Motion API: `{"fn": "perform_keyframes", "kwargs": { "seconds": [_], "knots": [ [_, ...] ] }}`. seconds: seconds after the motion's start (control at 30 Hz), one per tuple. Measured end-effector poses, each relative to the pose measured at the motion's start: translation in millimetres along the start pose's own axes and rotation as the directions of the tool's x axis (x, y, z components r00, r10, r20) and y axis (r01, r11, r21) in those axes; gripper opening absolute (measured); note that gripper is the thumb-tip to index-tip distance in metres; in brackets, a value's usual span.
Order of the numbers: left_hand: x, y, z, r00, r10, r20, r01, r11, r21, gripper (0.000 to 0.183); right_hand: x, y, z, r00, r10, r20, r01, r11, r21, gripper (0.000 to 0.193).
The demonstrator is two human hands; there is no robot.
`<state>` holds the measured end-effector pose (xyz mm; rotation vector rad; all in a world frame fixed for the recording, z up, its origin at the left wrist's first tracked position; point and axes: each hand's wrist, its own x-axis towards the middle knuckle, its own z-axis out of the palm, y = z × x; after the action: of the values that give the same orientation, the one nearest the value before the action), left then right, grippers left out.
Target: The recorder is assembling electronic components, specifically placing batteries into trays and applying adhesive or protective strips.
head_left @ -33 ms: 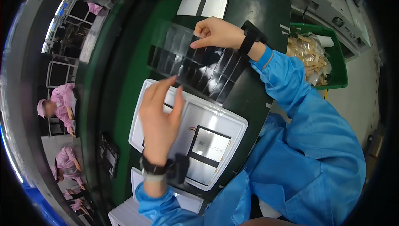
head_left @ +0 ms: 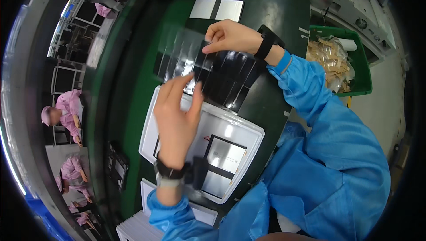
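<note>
A clear, glossy sheet bearing rows of black rectangles (head_left: pixel 230 74) hangs over the bench between my hands, partly blurred. My right hand (head_left: pixel 230 37) has thumb and forefinger closed together at the sheet's upper edge. Below the sheet's near left part, my left hand (head_left: pixel 175 112) has thumb and fingers apart, with nothing seen between them. Under that hand lies a white tray (head_left: pixel 242 128), partly hidden by my wrist. Inside it is a flat silver battery pack with black edging (head_left: pixel 225 154), a small reddish lead at its corner.
Another silver two-part pack (head_left: pixel 205 8) lies at the bench's far end. Stacked white trays (head_left: pixel 140 227) stand near left. A dark device (head_left: pixel 116 165) sits at the left. A green bin of scraps (head_left: pixel 361 72) is at the right. Several people in pink work beyond.
My left hand has shifted slightly right and up, closer to the sheet. The sheet has swayed a little. My right hand has barely moved.
</note>
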<state>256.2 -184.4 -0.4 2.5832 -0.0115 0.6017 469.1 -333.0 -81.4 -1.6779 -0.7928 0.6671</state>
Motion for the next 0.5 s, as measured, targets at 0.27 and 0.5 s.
{"fn": "perform_keyframes", "kwargs": {
  "seconds": [0.27, 0.5],
  "knots": [
    [44, -4, 43, 0.973, -0.084, -0.216, 0.087, 0.996, 0.006, 0.025, -7, -19, 10, 0.966, -0.226, 0.130, 0.141, 0.872, 0.469, 0.019],
    [45, -4, 34, 0.902, -0.425, -0.084, 0.359, 0.842, -0.403, 0.022, -7, -25, 10, 0.936, -0.314, 0.159, 0.202, 0.850, 0.487, 0.022]
  ]
}}
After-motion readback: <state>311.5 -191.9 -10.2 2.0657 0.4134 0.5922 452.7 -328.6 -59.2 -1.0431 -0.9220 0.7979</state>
